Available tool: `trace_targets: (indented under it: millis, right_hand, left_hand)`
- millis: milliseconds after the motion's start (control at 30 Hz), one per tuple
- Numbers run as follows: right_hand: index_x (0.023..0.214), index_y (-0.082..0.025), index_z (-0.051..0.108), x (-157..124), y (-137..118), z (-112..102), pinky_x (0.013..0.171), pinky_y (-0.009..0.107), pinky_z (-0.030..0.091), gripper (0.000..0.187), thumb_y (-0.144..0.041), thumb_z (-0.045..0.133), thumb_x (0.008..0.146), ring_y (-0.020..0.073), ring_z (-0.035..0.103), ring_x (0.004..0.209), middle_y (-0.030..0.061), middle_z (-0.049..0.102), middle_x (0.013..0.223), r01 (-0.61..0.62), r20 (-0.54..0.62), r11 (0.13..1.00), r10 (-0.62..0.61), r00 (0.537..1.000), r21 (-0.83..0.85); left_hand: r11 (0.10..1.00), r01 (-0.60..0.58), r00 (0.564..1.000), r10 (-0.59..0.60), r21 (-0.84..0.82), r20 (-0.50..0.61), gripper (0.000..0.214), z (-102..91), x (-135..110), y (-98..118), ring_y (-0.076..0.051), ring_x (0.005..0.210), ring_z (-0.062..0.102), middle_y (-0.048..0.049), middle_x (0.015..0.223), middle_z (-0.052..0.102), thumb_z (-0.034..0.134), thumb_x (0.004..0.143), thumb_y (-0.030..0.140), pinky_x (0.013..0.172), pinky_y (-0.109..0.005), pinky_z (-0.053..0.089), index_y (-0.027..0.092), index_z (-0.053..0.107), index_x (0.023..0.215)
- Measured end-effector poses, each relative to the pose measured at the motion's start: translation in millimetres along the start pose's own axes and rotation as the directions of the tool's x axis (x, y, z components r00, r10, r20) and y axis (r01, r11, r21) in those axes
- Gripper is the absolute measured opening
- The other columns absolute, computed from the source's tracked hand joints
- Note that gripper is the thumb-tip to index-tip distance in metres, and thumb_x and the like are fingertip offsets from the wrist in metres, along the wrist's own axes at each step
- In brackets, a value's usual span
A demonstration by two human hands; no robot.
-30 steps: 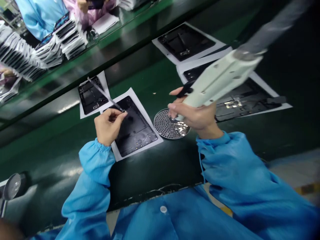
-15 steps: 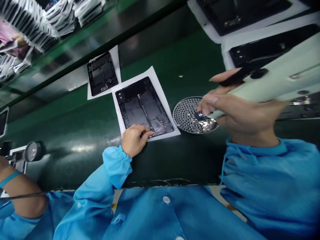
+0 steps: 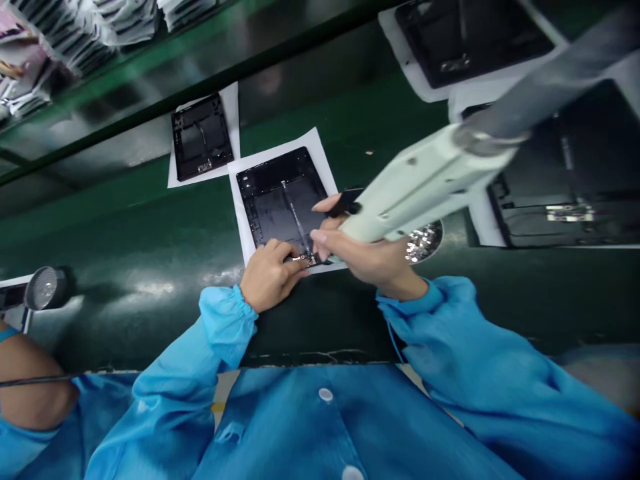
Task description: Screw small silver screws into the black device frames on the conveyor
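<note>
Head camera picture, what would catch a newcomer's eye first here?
First, the big pale electric screwdriver, slanting in from the upper right and gripped by the right hand. Its tip comes down at the near edge of a black tablet back cover lying on white paper in the middle of the green belt, where the left hand rests its fingers. Behind the right hand, a round screw tray glints.

The right hand (image 3: 367,257) grips a pale electric screwdriver (image 3: 425,183) (tip hidden) over a black tablet frame (image 3: 280,203). The left hand (image 3: 270,273) presses the frame's near edge.
</note>
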State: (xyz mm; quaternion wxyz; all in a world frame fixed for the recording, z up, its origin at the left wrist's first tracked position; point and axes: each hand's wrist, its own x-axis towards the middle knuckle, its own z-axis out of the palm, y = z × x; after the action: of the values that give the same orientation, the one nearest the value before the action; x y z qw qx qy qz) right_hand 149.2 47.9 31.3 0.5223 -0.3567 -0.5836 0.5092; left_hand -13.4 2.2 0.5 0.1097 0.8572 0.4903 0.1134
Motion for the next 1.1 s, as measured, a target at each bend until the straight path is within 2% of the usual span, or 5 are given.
trace_targets:
  millis: [267,633,800,933,1100]
  right_hand:
    - [0.086,-0.025,0.055,2.2,12.4,7.7,0.064,0.034,0.056,0.019,-0.025,0.068,0.072,0.0161,0.057,0.055,-0.0046,0.053,0.051,0.025,0.142,0.996,-0.013,0.99,-0.084]
    - [0.079,-0.022,0.058,-1.4,9.7,7.8,0.071,0.033,0.057,0.015,-0.028,0.07,0.073,0.0155,0.061,0.063,-0.0008,0.058,0.063,0.069,0.202,0.99,-0.044,0.978,-0.12]
    - [0.089,-0.022,0.06,14.4,-6.6,-27.9,0.054,0.032,0.053,0.019,-0.025,0.07,0.074,0.0134,0.055,0.045,-0.0064,0.056,0.051,0.088,-0.033,0.995,-0.089,0.995,-0.04]
    - [0.084,-0.023,0.062,31.9,-4.0,-60.8,0.047,0.032,0.048,0.02,-0.019,0.073,0.067,0.0135,0.051,0.039,-0.0065,0.055,0.047,0.16,-0.286,0.987,-0.162,0.944,-0.029]
    - [0.081,-0.022,0.062,41.8,7.0,-67.7,0.044,0.031,0.046,0.02,-0.017,0.071,0.064,0.0134,0.051,0.037,-0.0067,0.056,0.045,0.153,-0.32,0.984,-0.173,0.932,-0.087]
  left_hand:
    - [0.995,-0.043,0.995,0.051,0.092,-0.087,0.026,6.3,-8.3,-1.1,-0.029,0.124,0.045,-0.0094,0.12,0.06,0.05,0.094,0.027,0.106,-0.059,0.028,0.03,0.07,0.109]
    - [0.999,-0.045,0.991,0.043,-0.016,-0.125,0.026,7.4,-14.7,-9.1,-0.027,0.123,0.051,-0.01,0.12,0.063,0.049,0.094,0.03,0.108,-0.055,0.032,0.027,0.072,0.104]
    - [0.999,-0.025,0.981,0.031,0.031,-0.191,0.027,7.5,-15.2,-14.5,-0.032,0.128,0.049,-0.0139,0.129,0.06,0.053,0.093,0.034,0.109,-0.062,0.027,0.021,0.069,0.11]
    - [0.999,0.021,0.983,-0.011,0.05,-0.184,0.026,6.9,-11.6,-19.0,-0.033,0.131,0.047,-0.013,0.132,0.059,0.053,0.093,0.035,0.109,-0.065,0.025,0.023,0.07,0.108]
    - [0.997,0.003,0.986,0.011,0.081,-0.166,0.028,5.6,-13.4,-22.8,-0.033,0.131,0.047,-0.0146,0.135,0.057,0.052,0.094,0.034,0.108,-0.065,0.028,0.021,0.069,0.112]
